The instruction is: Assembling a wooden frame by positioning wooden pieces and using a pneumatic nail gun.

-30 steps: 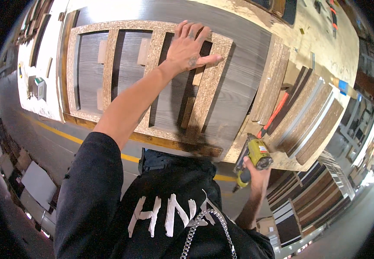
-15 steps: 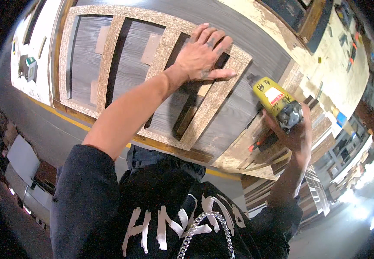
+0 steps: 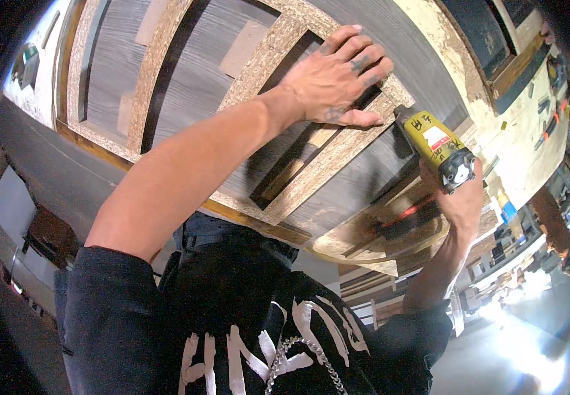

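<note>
The person (image 3: 186,168) is wearing a loose black shirt (image 3: 225,299), the left sleeve (image 3: 110,293) showing at eight o'clock, the right sleeve (image 3: 420,329) toward five. Pale brushstroke lettering (image 3: 235,362) is crossing its front at six, under a silver link chain (image 3: 291,342). Inked markings (image 3: 362,62) are patterning the left hand (image 3: 331,82).

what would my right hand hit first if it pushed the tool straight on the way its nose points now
Your right hand, with the yellow tool, would likely meet the right-hand corner of the chipboard frame first; whether the nose already touches it is unclear.
</note>
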`<action>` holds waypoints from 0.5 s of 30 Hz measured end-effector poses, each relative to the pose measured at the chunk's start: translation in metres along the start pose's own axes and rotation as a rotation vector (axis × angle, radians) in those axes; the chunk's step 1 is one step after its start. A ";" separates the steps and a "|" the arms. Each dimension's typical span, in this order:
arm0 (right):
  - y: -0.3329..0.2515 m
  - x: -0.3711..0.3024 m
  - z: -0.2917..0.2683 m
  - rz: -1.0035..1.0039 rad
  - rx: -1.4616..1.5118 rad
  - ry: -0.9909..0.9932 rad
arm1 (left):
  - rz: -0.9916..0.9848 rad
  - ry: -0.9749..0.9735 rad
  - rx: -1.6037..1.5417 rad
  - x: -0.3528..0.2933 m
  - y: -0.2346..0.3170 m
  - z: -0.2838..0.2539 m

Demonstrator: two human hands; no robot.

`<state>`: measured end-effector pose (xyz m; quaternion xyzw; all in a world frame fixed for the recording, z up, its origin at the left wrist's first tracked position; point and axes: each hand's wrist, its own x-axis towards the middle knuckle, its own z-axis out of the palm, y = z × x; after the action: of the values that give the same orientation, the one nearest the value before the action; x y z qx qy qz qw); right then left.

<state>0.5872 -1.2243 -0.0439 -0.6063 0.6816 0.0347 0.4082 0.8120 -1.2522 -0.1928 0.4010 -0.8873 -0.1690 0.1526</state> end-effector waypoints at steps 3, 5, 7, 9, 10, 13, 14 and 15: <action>0.002 0.001 0.001 -0.040 -0.013 0.002 | -0.001 -0.008 0.003 -0.001 0.001 0.000; 0.003 0.002 0.002 -0.037 -0.028 -0.009 | -0.002 -0.010 0.007 -0.001 0.001 -0.001; 0.006 0.003 0.004 -0.025 -0.096 -0.014 | -0.009 -0.086 0.023 -0.001 0.002 -0.003; 0.005 0.003 0.003 -0.022 -0.064 -0.018 | -0.013 -0.162 0.036 0.001 0.003 -0.006; 0.005 0.002 0.003 -0.019 -0.030 -0.021 | -0.009 -0.152 0.045 0.001 0.002 -0.005; 0.019 0.001 0.008 -0.196 -0.191 0.090 | -0.006 -0.130 0.050 -0.001 0.002 -0.005; 0.018 0.002 0.009 -0.198 -0.188 0.088 | -0.008 -0.117 0.046 -0.002 0.001 -0.005; 0.015 0.002 0.009 -0.124 -0.149 0.050 | -0.010 -0.120 0.049 -0.002 0.001 -0.004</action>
<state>0.5794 -1.2173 -0.0577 -0.6767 0.6482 0.0447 0.3464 0.8144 -1.2505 -0.1890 0.3983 -0.8967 -0.1719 0.0883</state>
